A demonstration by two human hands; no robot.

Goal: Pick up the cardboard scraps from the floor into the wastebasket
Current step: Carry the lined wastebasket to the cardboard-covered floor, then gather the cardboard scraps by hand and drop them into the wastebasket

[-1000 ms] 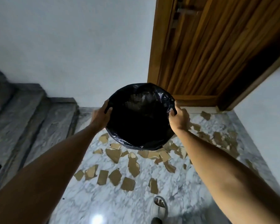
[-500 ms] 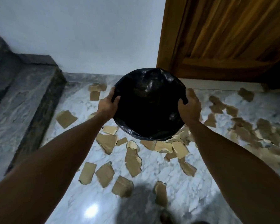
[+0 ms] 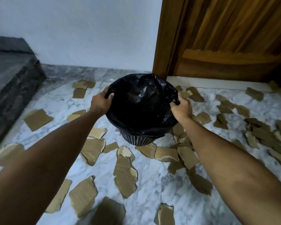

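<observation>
Head view: left hand (image 3: pixel 101 102), right hand (image 3: pixel 182 108) grip rim of mesh wastebasket (image 3: pixel 137 139), crinkly black liner (image 3: pixel 143 101); torn cardboard scraps (image 3: pixel 125 174) on marble.

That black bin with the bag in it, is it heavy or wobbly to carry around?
Probably light: the wastebasket has thin slotted walls and looks empty of scraps. The black bag looks thin and crinkly, so it may slip under the left hand and right hand gripping the rim. Set down on loose cardboard scraps, it might tip.
</observation>
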